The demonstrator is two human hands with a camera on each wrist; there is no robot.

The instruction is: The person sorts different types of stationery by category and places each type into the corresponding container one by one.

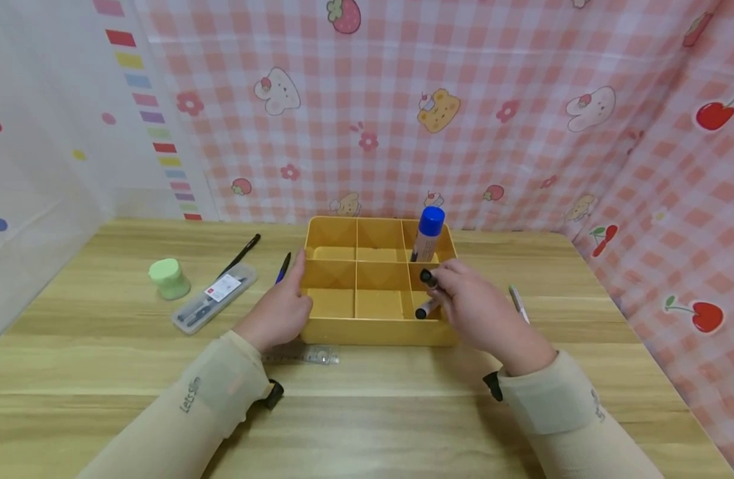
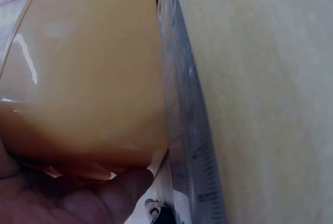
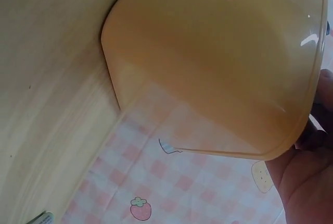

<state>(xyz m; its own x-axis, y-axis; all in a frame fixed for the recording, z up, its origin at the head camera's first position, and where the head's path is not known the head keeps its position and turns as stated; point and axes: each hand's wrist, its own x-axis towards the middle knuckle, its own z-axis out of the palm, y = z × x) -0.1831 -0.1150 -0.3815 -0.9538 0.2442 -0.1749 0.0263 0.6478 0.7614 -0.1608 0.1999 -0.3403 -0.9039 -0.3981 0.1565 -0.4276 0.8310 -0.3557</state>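
Note:
A yellow organizer box (image 1: 379, 331) with several compartments stands on the table. My left hand (image 1: 281, 307) rests against its left side, index finger extended along the wall; the left wrist view shows the thumb by the box's lower edge. Over the front right compartment, my right hand (image 1: 483, 309) pinches a black-capped marker (image 1: 428, 278), most of it hidden by the hand. Just below, another black-ended marker (image 1: 427, 309) leans in that compartment, partly covered by the fingers. A glue stick (image 1: 428, 234) with a blue cap stands in the back right compartment.
A clear ruler (image 1: 310, 355) lies along the box's front. To the left are a blue pen (image 1: 284, 267), a black pen (image 1: 241, 254), a clear case (image 1: 214, 299) with tools inside and a green lidded object (image 1: 169, 278). A green-tipped pen (image 1: 518, 303) lies right of the box.

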